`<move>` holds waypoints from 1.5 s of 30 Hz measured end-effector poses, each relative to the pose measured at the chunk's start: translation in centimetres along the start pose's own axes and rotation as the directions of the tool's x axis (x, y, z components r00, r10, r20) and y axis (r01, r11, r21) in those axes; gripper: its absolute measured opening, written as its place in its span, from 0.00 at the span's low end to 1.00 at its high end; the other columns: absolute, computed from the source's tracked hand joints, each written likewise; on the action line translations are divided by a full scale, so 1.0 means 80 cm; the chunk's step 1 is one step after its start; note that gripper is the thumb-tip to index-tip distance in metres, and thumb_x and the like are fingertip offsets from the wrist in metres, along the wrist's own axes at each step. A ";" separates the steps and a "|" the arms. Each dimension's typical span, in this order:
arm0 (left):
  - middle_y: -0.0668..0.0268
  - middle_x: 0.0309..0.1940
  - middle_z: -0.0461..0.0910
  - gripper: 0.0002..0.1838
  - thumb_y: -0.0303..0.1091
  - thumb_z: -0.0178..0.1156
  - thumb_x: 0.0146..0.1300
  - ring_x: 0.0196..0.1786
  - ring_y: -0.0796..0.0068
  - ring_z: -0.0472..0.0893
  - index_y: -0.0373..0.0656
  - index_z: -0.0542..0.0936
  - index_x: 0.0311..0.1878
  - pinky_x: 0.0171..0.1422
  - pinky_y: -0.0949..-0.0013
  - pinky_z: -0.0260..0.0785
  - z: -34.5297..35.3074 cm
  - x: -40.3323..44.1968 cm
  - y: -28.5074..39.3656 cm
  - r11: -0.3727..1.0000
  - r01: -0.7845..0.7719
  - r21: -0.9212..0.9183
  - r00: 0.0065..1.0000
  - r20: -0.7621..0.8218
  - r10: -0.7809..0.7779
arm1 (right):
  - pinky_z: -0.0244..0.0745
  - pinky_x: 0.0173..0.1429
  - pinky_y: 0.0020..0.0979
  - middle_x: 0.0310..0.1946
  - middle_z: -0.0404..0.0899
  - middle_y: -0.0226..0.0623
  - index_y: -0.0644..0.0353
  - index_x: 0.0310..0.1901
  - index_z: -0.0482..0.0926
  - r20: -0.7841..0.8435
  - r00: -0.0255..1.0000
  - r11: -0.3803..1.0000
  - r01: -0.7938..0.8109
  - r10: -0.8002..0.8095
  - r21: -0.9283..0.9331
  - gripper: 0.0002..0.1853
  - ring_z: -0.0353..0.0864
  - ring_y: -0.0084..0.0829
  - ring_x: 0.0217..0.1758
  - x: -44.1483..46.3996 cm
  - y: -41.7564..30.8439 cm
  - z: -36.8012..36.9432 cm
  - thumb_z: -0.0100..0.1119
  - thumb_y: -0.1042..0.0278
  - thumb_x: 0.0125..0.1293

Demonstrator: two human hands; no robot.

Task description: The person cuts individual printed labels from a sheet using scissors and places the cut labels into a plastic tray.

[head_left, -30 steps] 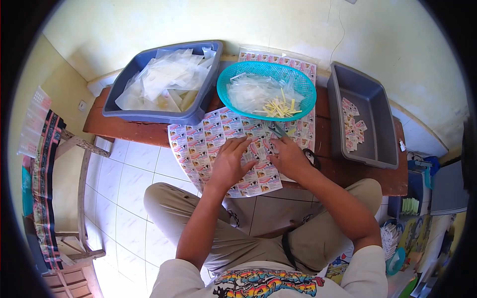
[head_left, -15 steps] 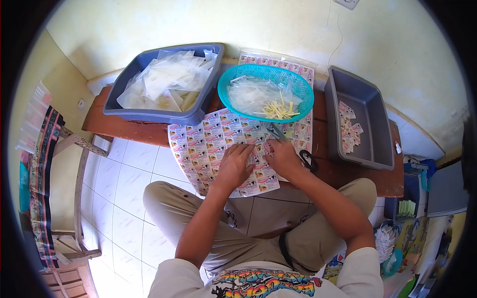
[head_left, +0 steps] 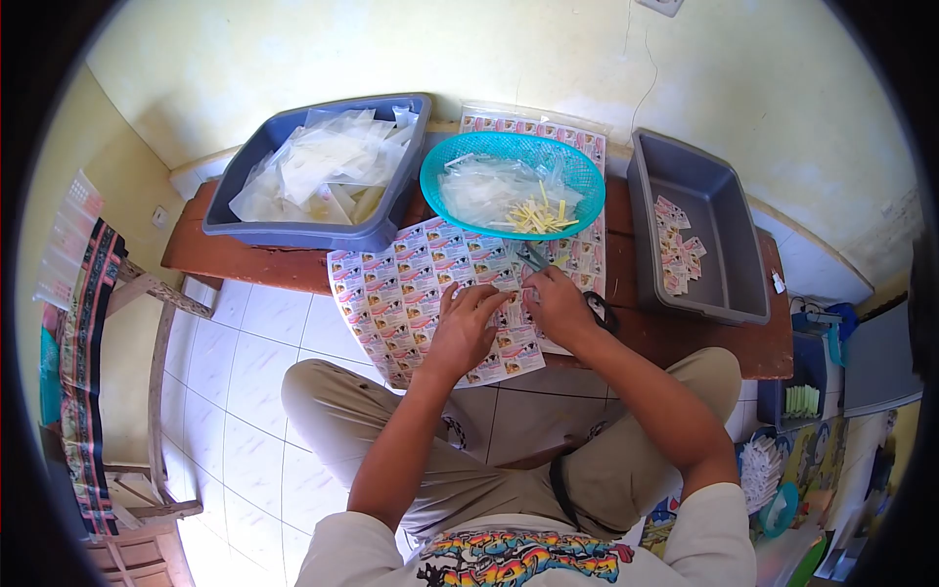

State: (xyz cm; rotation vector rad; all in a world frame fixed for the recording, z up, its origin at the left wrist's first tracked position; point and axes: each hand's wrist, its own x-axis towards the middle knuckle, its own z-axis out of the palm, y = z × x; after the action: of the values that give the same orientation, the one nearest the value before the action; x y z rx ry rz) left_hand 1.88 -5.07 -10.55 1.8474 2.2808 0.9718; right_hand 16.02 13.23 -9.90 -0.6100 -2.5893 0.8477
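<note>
The printed sheet (head_left: 401,298) carries a repeating grid of pink, brown and black motifs on white. The mesh basket (head_left: 579,174) is turquoise; its strips (head_left: 543,214) are pale yellow. The left tub (head_left: 303,236) is blue-grey, the right tub (head_left: 719,210) dark grey, the bench (head_left: 259,261) reddish brown. The trousers (head_left: 347,406) are plain khaki.

the sheet (head_left: 406,305) lies before the basket (head_left: 587,186) (between left tub (head_left: 303,235) and right tub (head_left: 722,240)).

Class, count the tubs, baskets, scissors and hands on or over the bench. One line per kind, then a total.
Tubs: 2 (blue tub, grey tub)
Baskets: 1 (teal basket)
Scissors: 1 pair
Hands: 2 (left hand, right hand)
Total: 6
</note>
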 end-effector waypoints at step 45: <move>0.52 0.66 0.84 0.41 0.33 0.85 0.54 0.68 0.46 0.82 0.41 0.81 0.73 0.75 0.47 0.73 -0.042 0.051 0.036 0.988 -0.135 -0.079 0.987 -0.102 0.126 | 0.86 0.62 0.49 0.56 0.85 0.51 0.57 0.75 0.77 0.041 0.986 0.979 -0.155 0.161 -0.129 0.28 0.89 0.53 0.57 -0.060 -0.021 -0.111 0.68 0.70 0.74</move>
State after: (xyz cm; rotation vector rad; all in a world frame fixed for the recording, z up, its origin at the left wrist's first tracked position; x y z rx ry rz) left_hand 1.81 -2.60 -5.09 1.9767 2.1535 1.1834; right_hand 23.52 13.80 -3.03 -0.8505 -2.6840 0.7611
